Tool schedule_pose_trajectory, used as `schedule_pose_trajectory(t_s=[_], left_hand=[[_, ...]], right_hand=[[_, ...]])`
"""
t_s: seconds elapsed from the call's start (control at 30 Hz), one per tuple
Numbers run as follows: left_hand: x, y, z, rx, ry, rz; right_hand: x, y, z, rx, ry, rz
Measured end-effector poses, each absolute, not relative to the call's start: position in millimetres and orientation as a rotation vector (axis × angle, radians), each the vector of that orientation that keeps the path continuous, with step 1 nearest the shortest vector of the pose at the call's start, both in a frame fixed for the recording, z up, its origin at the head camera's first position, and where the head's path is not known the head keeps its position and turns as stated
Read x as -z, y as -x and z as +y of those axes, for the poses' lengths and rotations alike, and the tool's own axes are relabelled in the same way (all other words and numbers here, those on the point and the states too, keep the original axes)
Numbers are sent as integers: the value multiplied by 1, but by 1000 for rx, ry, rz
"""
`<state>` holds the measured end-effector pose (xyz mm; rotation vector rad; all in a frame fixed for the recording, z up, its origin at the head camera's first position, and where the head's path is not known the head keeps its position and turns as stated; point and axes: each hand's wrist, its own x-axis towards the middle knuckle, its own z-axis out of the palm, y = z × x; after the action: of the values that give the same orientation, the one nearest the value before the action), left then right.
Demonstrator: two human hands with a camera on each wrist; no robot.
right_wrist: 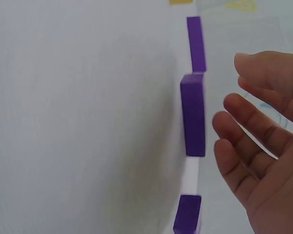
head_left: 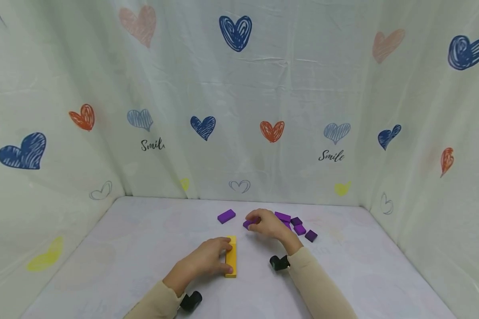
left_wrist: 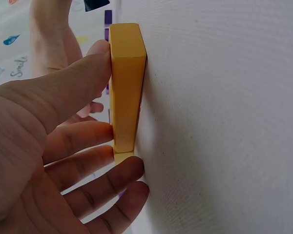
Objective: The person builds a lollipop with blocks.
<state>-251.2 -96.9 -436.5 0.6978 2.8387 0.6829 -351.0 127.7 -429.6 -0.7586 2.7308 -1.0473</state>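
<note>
A yellow rectangular block lies lengthwise on the table before me. In the left wrist view, a paler yellow piece shows beyond its far end. My left hand spans the yellow block's left side, its thumb touching near one end and its fingers reaching toward the other. My right hand is over a purple block. In the right wrist view, a small gap separates its loosely spread fingers from the nearest purple block; nothing is held there.
Another purple block lies apart, left of my right hand. Several purple pieces, among them a long block and a small dark one, are scattered to the right. A heart-printed curtain surrounds the white table.
</note>
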Motion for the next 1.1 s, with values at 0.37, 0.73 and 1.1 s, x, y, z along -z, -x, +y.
schedule_pose_trajectory(t_s=[0.37,0.73,1.1], left_hand=[[436,252,-95,-695,-615,2817],[438,252,-95,-684,-646,2824],[436,251,-95,-665,-669,2837]], right_hand=[[438,377,137,837,794,2844],[445,381,135,827,708,2845],[445,375,126,819,787,2831]])
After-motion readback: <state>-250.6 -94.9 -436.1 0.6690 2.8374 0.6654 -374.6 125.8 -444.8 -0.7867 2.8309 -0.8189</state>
